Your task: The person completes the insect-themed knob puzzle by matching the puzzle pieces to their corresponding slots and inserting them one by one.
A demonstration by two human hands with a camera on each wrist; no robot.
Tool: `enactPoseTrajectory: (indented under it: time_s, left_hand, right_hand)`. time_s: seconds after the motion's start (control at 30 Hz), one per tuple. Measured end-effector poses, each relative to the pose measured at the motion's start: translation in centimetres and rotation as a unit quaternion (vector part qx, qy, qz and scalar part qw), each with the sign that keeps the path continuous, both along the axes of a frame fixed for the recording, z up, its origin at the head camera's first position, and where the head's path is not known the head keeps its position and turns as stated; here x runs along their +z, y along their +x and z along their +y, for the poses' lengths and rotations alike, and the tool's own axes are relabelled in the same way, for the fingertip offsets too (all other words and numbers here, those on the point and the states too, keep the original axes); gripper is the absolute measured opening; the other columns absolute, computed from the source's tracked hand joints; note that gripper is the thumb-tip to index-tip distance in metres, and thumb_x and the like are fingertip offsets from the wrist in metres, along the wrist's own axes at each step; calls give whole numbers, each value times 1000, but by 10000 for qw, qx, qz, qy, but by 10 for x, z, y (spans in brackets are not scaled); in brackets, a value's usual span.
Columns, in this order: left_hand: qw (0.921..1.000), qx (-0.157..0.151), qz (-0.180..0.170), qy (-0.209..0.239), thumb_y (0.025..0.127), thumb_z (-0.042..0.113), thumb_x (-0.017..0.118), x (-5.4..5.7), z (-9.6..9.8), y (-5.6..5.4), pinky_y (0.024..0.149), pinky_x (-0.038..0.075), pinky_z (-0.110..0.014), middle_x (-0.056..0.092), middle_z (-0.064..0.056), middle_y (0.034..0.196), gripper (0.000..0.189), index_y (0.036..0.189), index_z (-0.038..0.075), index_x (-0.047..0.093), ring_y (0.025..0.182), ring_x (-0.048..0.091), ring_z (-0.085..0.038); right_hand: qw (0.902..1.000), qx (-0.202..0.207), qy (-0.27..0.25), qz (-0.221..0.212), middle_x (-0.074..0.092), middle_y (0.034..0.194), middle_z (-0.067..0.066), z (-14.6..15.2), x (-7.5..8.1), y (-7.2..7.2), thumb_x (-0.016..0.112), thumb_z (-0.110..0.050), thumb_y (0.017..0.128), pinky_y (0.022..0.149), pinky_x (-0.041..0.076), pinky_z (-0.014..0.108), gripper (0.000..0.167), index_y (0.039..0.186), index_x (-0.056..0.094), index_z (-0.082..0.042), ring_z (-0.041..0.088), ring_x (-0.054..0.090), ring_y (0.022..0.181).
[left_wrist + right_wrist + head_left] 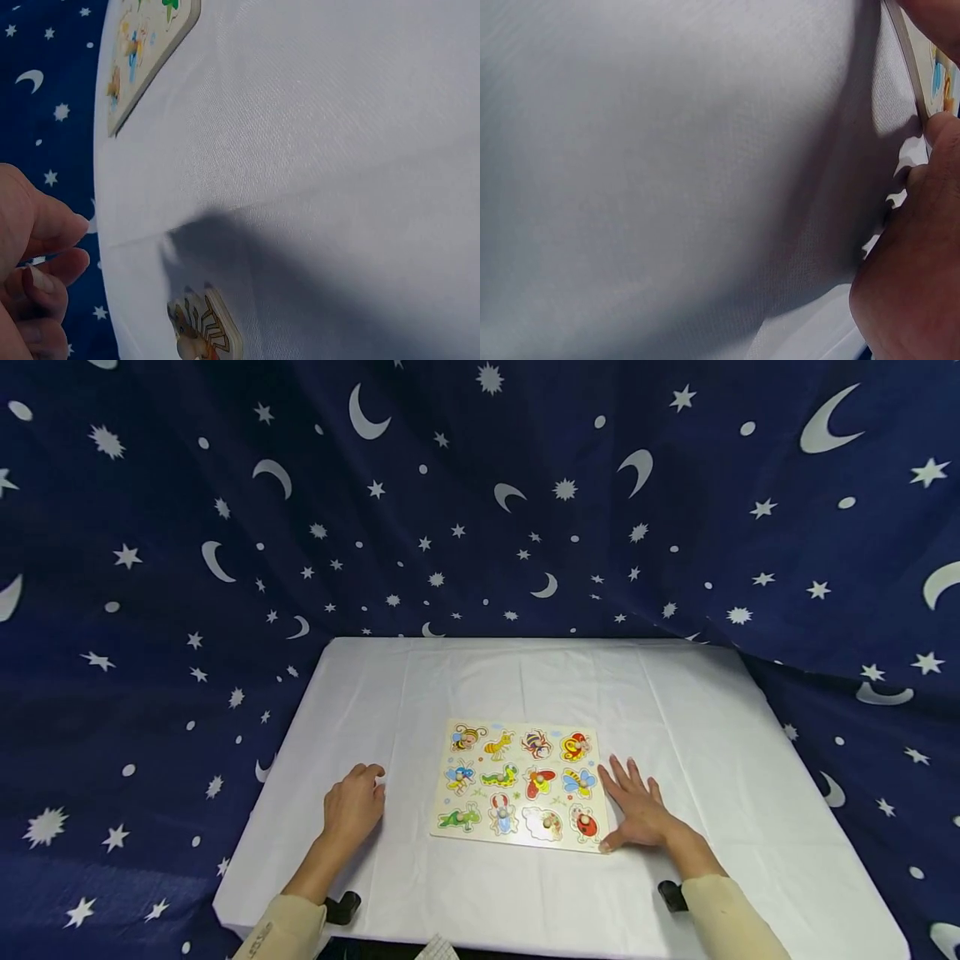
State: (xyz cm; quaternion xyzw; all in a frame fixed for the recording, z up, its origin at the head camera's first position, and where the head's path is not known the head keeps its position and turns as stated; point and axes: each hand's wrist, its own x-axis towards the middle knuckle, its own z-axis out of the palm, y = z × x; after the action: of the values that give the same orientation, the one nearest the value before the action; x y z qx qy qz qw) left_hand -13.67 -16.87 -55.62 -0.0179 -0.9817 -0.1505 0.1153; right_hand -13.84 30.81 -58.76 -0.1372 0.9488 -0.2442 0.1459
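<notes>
A wooden peg puzzle board point(488, 802) with several bright insect pieces lies flat on the white tablecloth. My right hand point(639, 812) is spread at its right side, the thumb at the near right corner and fingertips along the edge. Left of the board, my left hand point(354, 806) hovers with loosely bent fingers and nothing in them. In the left wrist view, a loose puzzle piece point(212, 330) with a small knob and dark striped legs lies on the cloth near that hand, partly cut off by the frame. In the head view this piece is hidden.
The white-covered table point(570, 893) is enclosed by a dark blue curtain point(465, 510) with moons and stars. Black fittings point(342, 908) sit at both wrists. A white checked item point(437, 948) shows at the near table edge.
</notes>
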Motion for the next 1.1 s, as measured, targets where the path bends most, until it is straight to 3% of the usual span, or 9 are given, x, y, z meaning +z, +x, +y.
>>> enactPoseTrajectory:
  time_s: [0.23, 0.47, 0.6, 0.7, 0.9, 1.0, 1.1]
  left_hand:
    - [9995, 52, -288, -92, 81, 10, 71, 1, -1, 0, 43, 41, -35, 69, -8, 89, 21, 102, 10, 72, 51, 58, -24]
    - [9955, 347, -827, -305, 83, 14, 69, -1, -19, 3, 47, 44, -41, 66, -10, 87, 15, 97, 8, 71, 57, 61, -32]
    - [9892, 387, -1347, -440, 84, 16, 68, 0, -30, 3, 47, 42, -39, 64, -7, 73, 7, 82, 10, 65, 55, 59, -27]
    - [9839, 355, -1669, -534, 84, 15, 67, 3, -35, 3, 46, 40, -39, 61, -7, 64, 14, 73, 11, 59, 54, 56, -24]
    - [9712, 210, -2230, -811, 80, 8, 65, 8, -40, 1, 49, 41, -40, 57, -8, 63, 12, 71, 7, 58, 56, 54, -24]
    - [9689, 205, -2350, -752, 77, 4, 63, 7, -41, 0, 48, 40, -39, 56, -7, 62, 12, 67, 7, 57, 56, 52, -24]
    - [9731, 123, -2173, -748, 74, 3, 62, 6, -36, -3, 47, 39, -38, 56, -6, 61, 13, 64, 9, 55, 55, 52, -23]
  right_hand:
    - [9999, -64, -134, 20, 6, 161, 25, 0, -3, 2, 88, -50, 45, 108, -3, 73, 136, 153, 22, -2, 51, -5, 147]
    - [9996, -3, -215, 162, 6, 161, 25, 1, -4, 2, 88, -51, 45, 107, -3, 74, 135, 153, 22, -1, 51, -5, 146]
    - [9998, -10, -119, 147, 6, 161, 25, 2, -2, 1, 88, -51, 45, 108, -3, 73, 135, 153, 22, -2, 51, -5, 146]
    - [9999, -16, -31, 121, 6, 161, 25, 2, -2, 0, 88, -52, 45, 109, -3, 72, 136, 153, 22, -2, 51, -5, 147]
    - [10000, -34, -42, 76, 6, 161, 24, 1, -2, 0, 88, -53, 44, 108, -3, 73, 137, 153, 22, -2, 50, -5, 147]
    - [10000, -36, -70, 47, 5, 162, 24, 0, -2, 0, 88, -54, 44, 108, -4, 73, 137, 153, 22, -2, 50, -6, 147]
    - [10000, -38, -36, 52, 5, 162, 24, 0, -2, -1, 87, -54, 44, 108, -4, 73, 138, 153, 22, -2, 50, -6, 147]
